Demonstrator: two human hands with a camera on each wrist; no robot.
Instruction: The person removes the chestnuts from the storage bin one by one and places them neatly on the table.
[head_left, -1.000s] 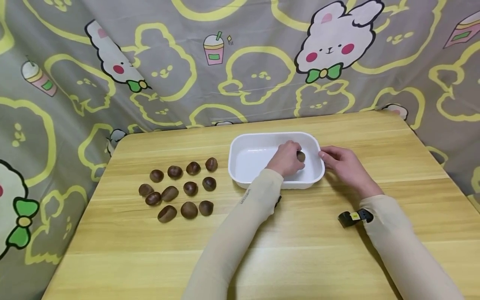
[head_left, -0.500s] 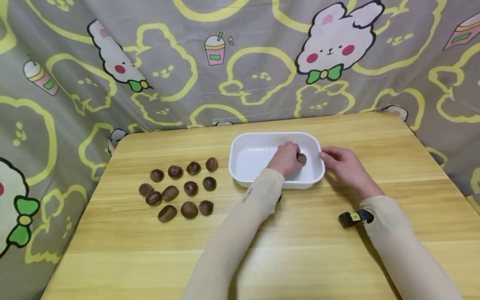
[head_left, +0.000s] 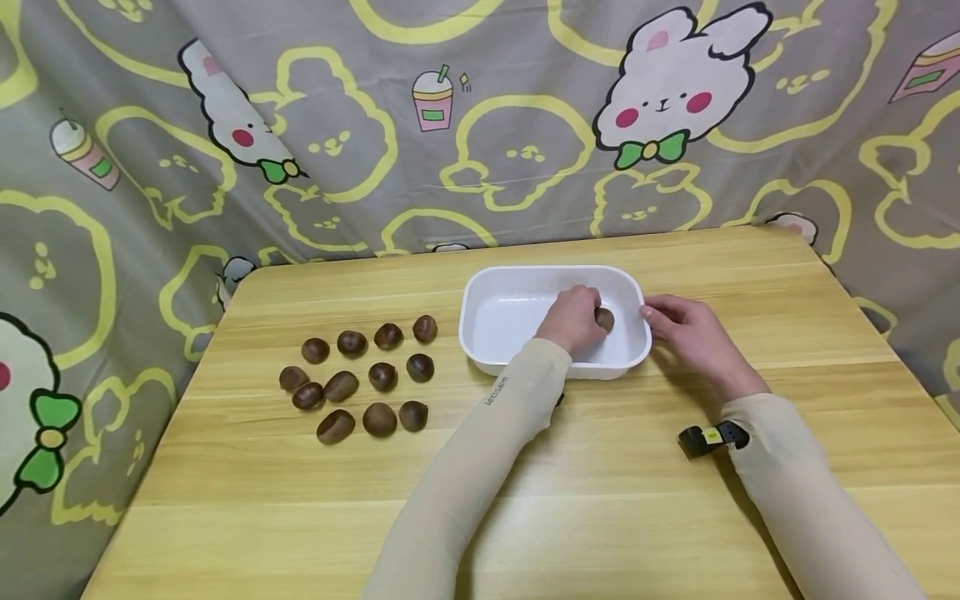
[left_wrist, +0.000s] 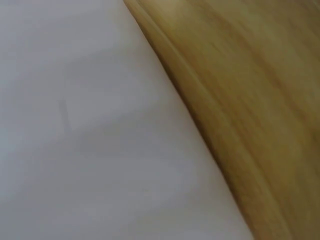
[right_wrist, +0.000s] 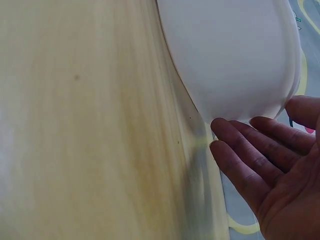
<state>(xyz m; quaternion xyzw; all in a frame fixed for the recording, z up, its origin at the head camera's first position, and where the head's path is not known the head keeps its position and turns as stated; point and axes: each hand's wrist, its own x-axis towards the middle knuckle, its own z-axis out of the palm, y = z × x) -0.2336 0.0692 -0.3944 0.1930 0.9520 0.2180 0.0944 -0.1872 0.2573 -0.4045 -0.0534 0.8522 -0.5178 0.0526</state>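
Note:
In the head view my left hand (head_left: 573, 319) reaches down into a white plastic tray (head_left: 491, 321). Its curled fingers are on a brown chestnut (head_left: 604, 319) near the tray's right end; the hand hides part of the nut. At the tray's right end, my right hand (head_left: 688, 333) holds the rim, thumb over the edge. The right wrist view shows its fingers (right_wrist: 245, 175) along the outside of the tray's wall (right_wrist: 235, 65). Only the tray's outer wall (left_wrist: 90, 125) and wood appear in the left wrist view.
Left of the tray, several loose chestnuts (head_left: 382, 377) lie in rough rows on the wooden table (head_left: 585, 500). A patterned grey curtain (head_left: 517, 75) hangs behind the table. A black wrist camera (head_left: 708, 439) sits at the right cuff.
My left hand's fingers have drawn in and dropped slightly inside the tray, and more of the chestnut shows beside them. The right hand stays at the rim.

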